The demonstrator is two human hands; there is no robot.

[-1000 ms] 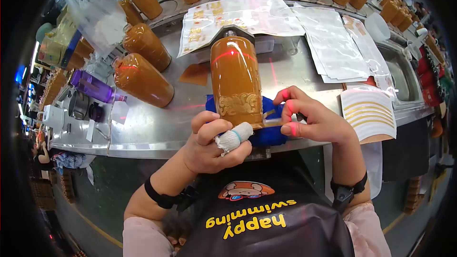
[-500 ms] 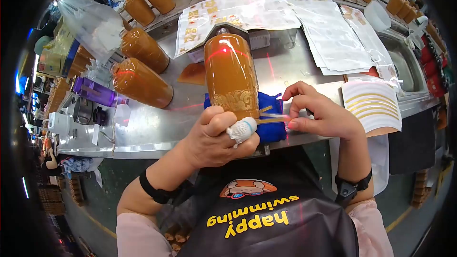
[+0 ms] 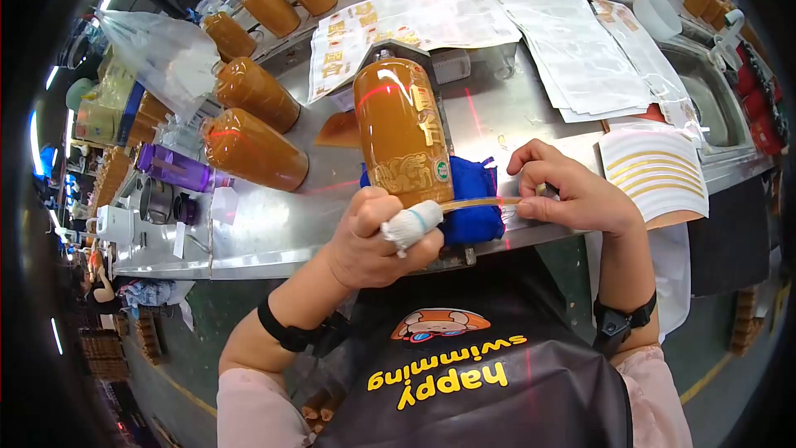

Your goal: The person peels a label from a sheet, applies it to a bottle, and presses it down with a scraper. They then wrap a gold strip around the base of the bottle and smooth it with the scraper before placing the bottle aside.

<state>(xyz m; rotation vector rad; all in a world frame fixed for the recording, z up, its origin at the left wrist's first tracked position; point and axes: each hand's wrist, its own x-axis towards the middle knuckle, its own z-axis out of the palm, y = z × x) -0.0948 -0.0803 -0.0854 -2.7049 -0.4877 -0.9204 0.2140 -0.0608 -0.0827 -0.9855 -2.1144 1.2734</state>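
At the near edge of the worktop [image 3: 265, 241], the left hand [image 3: 365, 242] curls, one digit in white wrapping [image 3: 412, 226], against a brown bottle's [image 3: 388, 120] base; its grip I cannot tell. The thin strip [image 3: 485, 202] could crease if pulled aslant; the right hand [image 3: 572, 191] pinches its end. The bottle lies neck-away.

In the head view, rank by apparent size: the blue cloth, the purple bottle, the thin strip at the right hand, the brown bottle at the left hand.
1. Brown bottle
2. Blue cloth, visible part only
3. Purple bottle
4. Thin strip
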